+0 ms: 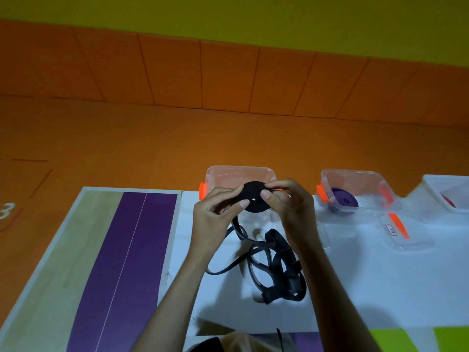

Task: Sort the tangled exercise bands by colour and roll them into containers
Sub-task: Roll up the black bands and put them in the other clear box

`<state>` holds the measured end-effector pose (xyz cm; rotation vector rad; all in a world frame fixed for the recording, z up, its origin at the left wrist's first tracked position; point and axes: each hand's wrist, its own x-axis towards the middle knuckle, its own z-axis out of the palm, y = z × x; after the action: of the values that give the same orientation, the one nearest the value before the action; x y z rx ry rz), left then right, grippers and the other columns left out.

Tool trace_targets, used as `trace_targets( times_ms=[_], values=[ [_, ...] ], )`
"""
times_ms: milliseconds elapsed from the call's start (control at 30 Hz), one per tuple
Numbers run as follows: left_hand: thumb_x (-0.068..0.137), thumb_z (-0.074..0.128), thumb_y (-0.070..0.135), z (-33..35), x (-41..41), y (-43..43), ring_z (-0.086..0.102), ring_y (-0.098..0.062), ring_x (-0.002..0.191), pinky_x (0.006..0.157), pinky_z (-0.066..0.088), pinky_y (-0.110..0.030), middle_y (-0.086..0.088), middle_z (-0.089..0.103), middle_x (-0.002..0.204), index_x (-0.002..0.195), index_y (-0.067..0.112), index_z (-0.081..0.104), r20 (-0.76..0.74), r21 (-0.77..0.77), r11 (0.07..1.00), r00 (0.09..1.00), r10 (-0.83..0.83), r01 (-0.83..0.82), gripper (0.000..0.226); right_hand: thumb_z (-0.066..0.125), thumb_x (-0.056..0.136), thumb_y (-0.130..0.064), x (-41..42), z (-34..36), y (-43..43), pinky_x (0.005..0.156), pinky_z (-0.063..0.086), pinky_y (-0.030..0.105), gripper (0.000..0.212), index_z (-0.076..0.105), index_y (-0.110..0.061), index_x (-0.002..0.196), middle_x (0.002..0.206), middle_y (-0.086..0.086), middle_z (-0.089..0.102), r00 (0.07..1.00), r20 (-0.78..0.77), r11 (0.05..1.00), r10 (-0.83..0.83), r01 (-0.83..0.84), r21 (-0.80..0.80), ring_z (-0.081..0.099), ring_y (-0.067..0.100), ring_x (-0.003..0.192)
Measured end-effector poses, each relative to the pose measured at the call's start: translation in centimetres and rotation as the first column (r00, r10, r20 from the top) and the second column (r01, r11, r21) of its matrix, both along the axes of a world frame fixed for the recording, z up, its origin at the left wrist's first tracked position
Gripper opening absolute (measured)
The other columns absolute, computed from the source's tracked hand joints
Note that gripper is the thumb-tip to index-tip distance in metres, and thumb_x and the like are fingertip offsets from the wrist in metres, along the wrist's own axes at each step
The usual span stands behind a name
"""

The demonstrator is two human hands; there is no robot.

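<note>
Above the white table (355, 288), the left hand (215, 212) and right hand (286, 207) are both pinching a black band roll (253, 196).

A Padded, Brightly Coloured Activity Room

It looked like a play or exercise room, not a home or an office. A yellow wall (228, 19) rose above a row of orange padded panels (228, 74), and the orange floor (127, 138) carried painted lines and a pale number (7, 208) at its left edge. The table (355, 275) showed a purple stripe (127, 262) and lime-green patches (390, 341). Along its far edge stood clear containers (352, 179) with orange clips, one lid bearing a small label (391, 229), and a black exercise band (276, 262) lay looped on the white top
</note>
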<state>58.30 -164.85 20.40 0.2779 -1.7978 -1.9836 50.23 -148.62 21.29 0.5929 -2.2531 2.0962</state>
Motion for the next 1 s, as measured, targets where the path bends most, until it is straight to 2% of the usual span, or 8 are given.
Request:
trace_targets(
  times_ms=[100, 167, 300, 433, 567, 733, 867, 1000],
  values=[
    [0.082, 0.084, 0.002, 0.4, 0.0, 0.0, 0.073, -0.005, 0.099, 0.085, 0.054, -0.016, 0.007, 0.079, 0.102, 0.11, 0.013, 0.079, -0.013, -0.021, 0.999, 0.999, 0.046, -0.047, 0.03, 0.089, 0.08, -0.011, -0.1, -0.1, 0.0, 0.08, 0.06, 0.044, 0.025, 0.064, -0.011, 0.083, 0.09, 0.003, 0.077, 0.999, 0.037, 0.996, -0.002, -0.001, 0.092, 0.075, 0.021, 0.089],
    [0.082, 0.084, 0.002, 0.6, 0.1, 0.4, 0.073, -0.002, 0.095, 0.079, 0.054, -0.013, 0.01, 0.079, 0.099, 0.106, 0.012, 0.079, -0.013, 0.009, 0.996, 0.996, 0.084, -0.083, 0.026, 0.088, 0.08, -0.01, -0.1, -0.2, -0.2, 0.081, 0.061, 0.051, 0.024, 0.065, -0.014, 0.083, 0.089, 0.006, 0.076, 0.999, 0.008, 0.998, -0.039, 0.038, 0.051, 0.075, 0.026, 0.088],
    [0.085, 0.083, 0.007, 0.1, 0.2, -0.1, 0.072, -0.01, 0.111, 0.094, 0.055, -0.022, 0.006, 0.078, 0.111, 0.115, 0.021, 0.078, -0.024, -0.052, 0.997, 0.998, 0.059, -0.06, 0.034, 0.085, 0.084, -0.011, 0.2, 0.0, -0.4, 0.087, 0.061, 0.056, 0.022, 0.069, -0.019, 0.097, 0.103, 0.007, 0.076, 1.0, 0.013, 1.0, 0.021, -0.021, -0.002, 0.076, 0.028, 0.098],
    [0.083, 0.084, 0.003, 0.6, 0.6, 0.1, 0.073, -0.01, 0.109, 0.093, 0.056, -0.023, 0.007, 0.079, 0.11, 0.114, 0.015, 0.076, -0.037, 0.004, 0.998, 0.998, 0.057, -0.057, 0.034, 0.089, 0.078, -0.011, 0.0, 0.5, -0.4, 0.082, 0.061, 0.047, 0.027, 0.063, -0.018, 0.082, 0.09, 0.005, 0.075, 1.0, -0.01, 0.999, 0.0, 0.0, 0.035, 0.075, 0.026, 0.09],
    [0.083, 0.083, 0.003, 0.4, 0.8, 0.6, 0.073, -0.008, 0.1, 0.09, 0.056, -0.023, 0.009, 0.078, 0.101, 0.103, 0.016, 0.077, -0.052, 0.032, 0.99, 0.989, 0.136, -0.135, 0.025, 0.085, 0.082, -0.003, 0.1, 1.4, -0.9, 0.084, 0.062, 0.048, 0.024, 0.07, -0.017, 0.094, 0.099, 0.008, 0.077, 0.999, -0.046, 0.998, -0.009, 0.006, -0.062, 0.077, 0.028, 0.095],
    [0.083, 0.084, 0.003, 0.8, 0.8, 0.3, 0.074, -0.012, 0.102, 0.088, 0.056, -0.023, 0.007, 0.079, 0.102, 0.104, 0.018, 0.079, -0.081, -0.017, 0.993, 0.99, 0.117, -0.119, 0.026, 0.087, 0.078, -0.008, 0.1, 0.7, -0.4, 0.09, 0.06, 0.058, 0.027, 0.061, -0.013, 0.079, 0.101, -0.001, 0.079, 1.0, 0.014, 0.999, 0.018, -0.018, 0.046, 0.076, 0.021, 0.098],
    [0.083, 0.084, 0.007, 0.6, 0.8, 0.6, 0.071, -0.011, 0.109, 0.093, 0.055, -0.022, 0.002, 0.077, 0.109, 0.111, 0.02, 0.079, -0.064, -0.005, 0.993, 0.991, 0.115, -0.116, 0.031, 0.087, 0.078, -0.019, 0.2, 0.8, -0.6, 0.088, 0.06, 0.059, 0.023, 0.072, -0.024, 0.093, 0.101, 0.008, 0.077, 1.0, -0.008, 0.996, -0.008, 0.008, -0.085, 0.076, 0.032, 0.097],
    [0.082, 0.085, 0.006, 1.1, 0.6, 0.3, 0.071, -0.013, 0.106, 0.088, 0.054, -0.022, 0.002, 0.076, 0.107, 0.113, 0.018, 0.079, -0.086, -0.031, 0.995, 0.992, 0.093, -0.096, 0.034, 0.087, 0.074, -0.032, 0.3, 0.4, -0.2, 0.091, 0.06, 0.056, 0.027, 0.065, -0.024, 0.087, 0.101, 0.006, 0.077, 0.999, -0.015, 0.999, 0.036, -0.035, 0.025, 0.076, 0.025, 0.1]
  ],
)
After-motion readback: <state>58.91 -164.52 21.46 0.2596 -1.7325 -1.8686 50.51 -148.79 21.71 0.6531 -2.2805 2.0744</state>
